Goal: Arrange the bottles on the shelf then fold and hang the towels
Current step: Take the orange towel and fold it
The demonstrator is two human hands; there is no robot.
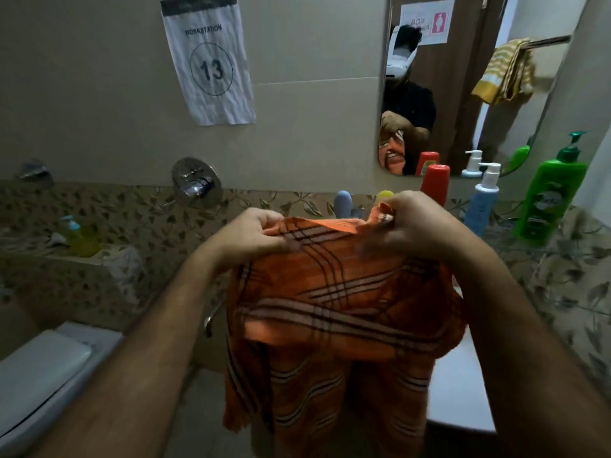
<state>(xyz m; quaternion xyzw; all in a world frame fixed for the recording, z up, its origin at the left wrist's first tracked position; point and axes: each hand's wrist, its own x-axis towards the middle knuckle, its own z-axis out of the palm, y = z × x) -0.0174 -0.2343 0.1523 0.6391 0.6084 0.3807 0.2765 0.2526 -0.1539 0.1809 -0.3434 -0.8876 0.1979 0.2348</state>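
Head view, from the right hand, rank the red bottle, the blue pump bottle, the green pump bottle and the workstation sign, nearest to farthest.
From the right hand, which holds the towel:
1. Red bottle, just behind the hand on the shelf.
2. Blue pump bottle, a step to the right.
3. Green pump bottle, farther right near the wall.
4. Workstation sign, high on the wall to the upper left.

Ledge (562, 246) under mirror: green pump bottle (550, 190), blue pump bottle (481, 203), red bottle (435, 183).

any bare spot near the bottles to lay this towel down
The ledge right of the green bottle shows bare. It is crowded from the red bottle through the blue bottle. Both hands grip the orange towel.
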